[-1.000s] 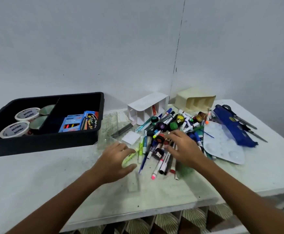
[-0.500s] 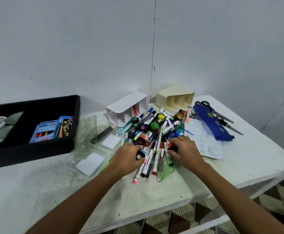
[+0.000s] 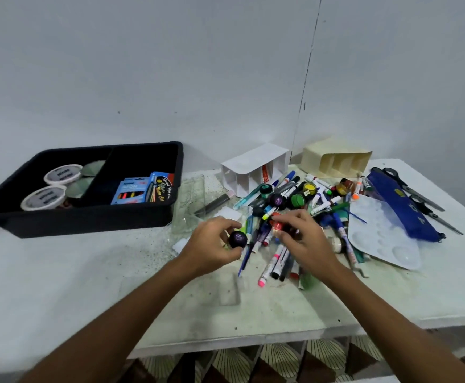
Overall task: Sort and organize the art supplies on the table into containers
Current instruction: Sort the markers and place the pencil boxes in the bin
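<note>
Art supplies [image 3: 295, 214]: heaped mid-table between white organizer [image 3: 253, 167] and palette [image 3: 380, 233]. Both forearms stretched forward over the near edge; left hand [image 3: 212, 244] curled round a black-capped paint pot [image 3: 238, 239] lifted at the pile's left edge, right hand [image 3: 306, 239] palm-down, fingers pinching a red-orange item [image 3: 277, 225]. Half a second earlier, both hands pressed low into the pens, no pot raised.

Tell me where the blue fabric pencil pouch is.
In the head view, the blue fabric pencil pouch lies on the right side of the table, between the white plastic paint palette and the black-handled scissors.
</note>
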`<state>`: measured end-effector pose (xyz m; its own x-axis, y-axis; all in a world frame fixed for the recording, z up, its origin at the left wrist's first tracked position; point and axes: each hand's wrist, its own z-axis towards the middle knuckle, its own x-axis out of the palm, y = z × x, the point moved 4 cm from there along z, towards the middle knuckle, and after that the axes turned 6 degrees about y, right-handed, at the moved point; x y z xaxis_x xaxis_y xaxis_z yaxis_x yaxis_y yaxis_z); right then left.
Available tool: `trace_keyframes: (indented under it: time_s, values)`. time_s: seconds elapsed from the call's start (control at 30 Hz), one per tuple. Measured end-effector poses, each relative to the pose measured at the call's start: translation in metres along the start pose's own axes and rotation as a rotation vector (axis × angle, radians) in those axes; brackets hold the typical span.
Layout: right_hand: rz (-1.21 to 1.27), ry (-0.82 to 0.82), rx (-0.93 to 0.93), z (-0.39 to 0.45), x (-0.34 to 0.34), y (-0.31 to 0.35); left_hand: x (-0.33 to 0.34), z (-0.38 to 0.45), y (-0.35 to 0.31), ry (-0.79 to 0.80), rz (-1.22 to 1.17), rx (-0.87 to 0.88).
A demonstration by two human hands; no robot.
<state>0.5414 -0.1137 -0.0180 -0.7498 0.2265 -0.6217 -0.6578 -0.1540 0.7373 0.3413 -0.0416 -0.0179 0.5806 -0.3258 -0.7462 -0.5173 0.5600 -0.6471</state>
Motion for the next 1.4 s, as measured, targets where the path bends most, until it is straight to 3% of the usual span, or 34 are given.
trace_keyframes:
  time_s: [0.17, 0.43, 0.6, 0.87, 1.4]
  values:
    - [0.124, 0.142, -0.027, 0.012, 0.058, 0.034, -0.043, -0.047, 0.029, -0.006, 0.016, -0.005]
    - [0.180, 0.358, -0.222, 0.017, 0.139, 0.089, -0.097, -0.120, 0.085, -0.013, 0.032, -0.190]
    - [0.032, 0.481, -0.310, 0.017, 0.183, 0.112, -0.101, -0.143, 0.109, 0.013, 0.044, -0.263]
    - [-0.207, 0.468, -0.540, 0.009, 0.212, 0.121, -0.087, -0.146, 0.123, 0.072, 0.137, -0.252]
    - [-0.290, 0.432, -0.581, 0.012, 0.217, 0.120, -0.087, -0.136, 0.121, 0.208, 0.391, -0.203]
